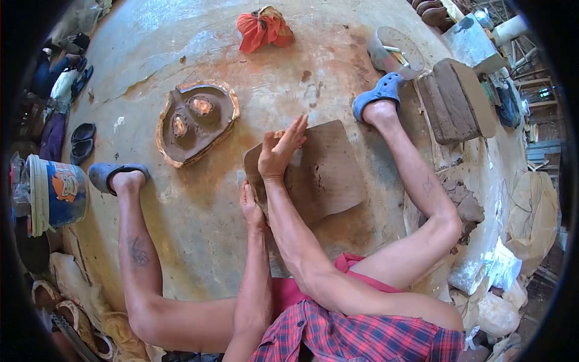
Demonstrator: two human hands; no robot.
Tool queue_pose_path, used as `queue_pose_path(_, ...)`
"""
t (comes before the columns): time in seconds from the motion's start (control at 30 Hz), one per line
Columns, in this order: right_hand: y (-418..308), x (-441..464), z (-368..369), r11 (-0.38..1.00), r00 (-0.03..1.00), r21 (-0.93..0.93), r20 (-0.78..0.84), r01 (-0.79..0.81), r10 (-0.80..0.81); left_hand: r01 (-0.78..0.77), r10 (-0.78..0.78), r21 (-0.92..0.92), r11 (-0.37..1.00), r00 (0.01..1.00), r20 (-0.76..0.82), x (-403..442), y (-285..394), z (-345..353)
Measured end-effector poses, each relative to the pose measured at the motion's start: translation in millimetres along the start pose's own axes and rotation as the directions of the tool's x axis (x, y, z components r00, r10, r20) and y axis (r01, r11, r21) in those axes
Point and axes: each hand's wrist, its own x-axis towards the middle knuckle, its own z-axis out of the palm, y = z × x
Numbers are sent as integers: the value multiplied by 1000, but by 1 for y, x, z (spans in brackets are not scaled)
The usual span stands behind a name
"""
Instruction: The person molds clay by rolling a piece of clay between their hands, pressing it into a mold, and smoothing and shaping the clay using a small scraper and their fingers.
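Note:
A brown clay slab (332, 175), with a rough crack near its middle, lies between my legs, tilted over something mostly hidden beneath it. My right hand (278, 154) rests at the slab's upper left part, fingers stretched out and thumb apart. A small orange-tan bit shows beside that palm. Lower down, my left hand (251, 208) holds the slab's left edge, its fingers partly hidden against it. Farther left sits a plaster-like mold (161, 140) with an orange-tan rim, lined with clay around two raised lumps.
A bucket (63, 193) stands at left near dark shoes (82, 143). A red cloth bundle (264, 29) lies at the back. At right are a round container (377, 51), stacked clay slabs (449, 102), loose clay lumps (467, 208) and plastic bags (497, 314).

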Motion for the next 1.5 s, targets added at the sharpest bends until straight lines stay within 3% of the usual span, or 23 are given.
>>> queue_pose_path(0.07, -13, 2, -4, 968, 997, 247, -47, -46, 59, -23, 23, 67, 997, 1000, 14, 7, 1, -1)
queue_pose_path(0.13, 9, -39, -6, 985, 999, 171, 10, -36, 34, -1, 1, 158, 987, 1000, -2, -19, 1, -20)
queue_pose_path(0.2, 17, -28, 3, 986, 989, 90, 40, 139, -143, -15, 16, 156, 988, 1000, -7, -2, 1, -5)
queue_pose_path(0.23, 14, -27, -3, 988, 979, -52, 157, 143, -133, -1, 6, -109, 994, 999, 47, -2, 0, 2)
queue_pose_path(0.27, 11, -34, -10, 989, 980, -57, 153, 135, -125, 7, -2, -104, 995, 999, 49, -9, 0, 0)
queue_pose_path(0.33, -1, -27, -9, 982, 995, 182, 75, 55, -70, 27, -28, -74, 997, 999, -19, -1, 4, 7)
queue_pose_path(0.37, -1, -30, -14, 959, 965, 184, 108, 217, -239, 30, -32, -69, 997, 999, -26, 5, 3, 7)
queue_pose_path(0.43, 15, -60, -17, 975, 959, 154, 212, 160, -190, 20, -18, 103, 994, 1000, -23, -10, 10, 3)
queue_pose_path(0.5, 17, -46, -19, 967, 890, 92, 379, 236, -253, -1, 1, 38, 999, 1000, -10, -8, 13, 17)
queue_pose_path(0.53, 5, -42, -27, 962, 893, 97, 357, 256, -274, -1, 1, -8, 1000, 1000, -3, -7, 12, 15)
queue_pose_path(0.6, -7, -39, -38, 930, 904, 313, 311, 193, -292, -47, 46, 13, 999, 997, 59, 11, -6, 5)
queue_pose_path(0.63, -2, -50, -45, 906, 837, 347, 398, 242, -376, -131, 130, 117, 984, 991, 20, 7, -5, 4)
queue_pose_path(0.73, 11, -62, -44, 937, 744, 276, 575, 216, -341, -47, 49, 188, 981, 999, -5, -5, 19, 19)
queue_pose_path(0.8, 9, -52, -50, 922, 741, 324, 562, 211, -367, -45, 46, -82, 996, 999, 18, 3, 27, 35)
queue_pose_path(0.87, 2, -56, -76, 850, 591, 492, 635, 186, -497, -13, 19, -337, 942, 1000, 13, 0, 26, 33)
queue_pose_path(0.9, 18, -65, -76, 844, 461, 431, 708, 319, -535, 1, 4, -396, 918, 1000, 13, -4, 22, 29)
queue_pose_path(0.93, 28, -75, -75, 848, 468, 424, 707, 319, -530, 15, -10, -453, 891, 1000, 13, -8, 20, 28)
queue_pose_path(1.07, 5, -56, -90, 860, 544, 503, 699, 86, -464, -6, 31, -257, 966, 995, 92, 17, 0, 7)
queue_pose_path(1.17, -6, -29, -128, 752, 630, 450, 418, 483, -655, -37, 39, -54, 998, 999, 34, 6, 1, -5)
queue_pose_path(1.2, 8, -36, -125, 753, 631, 446, 418, 485, -654, -35, 37, -56, 998, 999, 37, 3, 2, -4)
queue_pose_path(1.27, 50, -48, -112, 881, 763, 23, 489, 472, -422, -44, 43, 32, 999, 999, 30, 3, 7, 0)
queue_pose_path(1.3, 50, -39, -116, 820, 685, 42, 527, 570, -503, -34, 34, 2, 999, 999, -8, 1, 7, 5)
queue_pose_path(1.5, 61, -44, -117, 866, 741, -19, 528, 499, -415, 56, -53, 63, 996, 997, -54, -2, 12, -1)
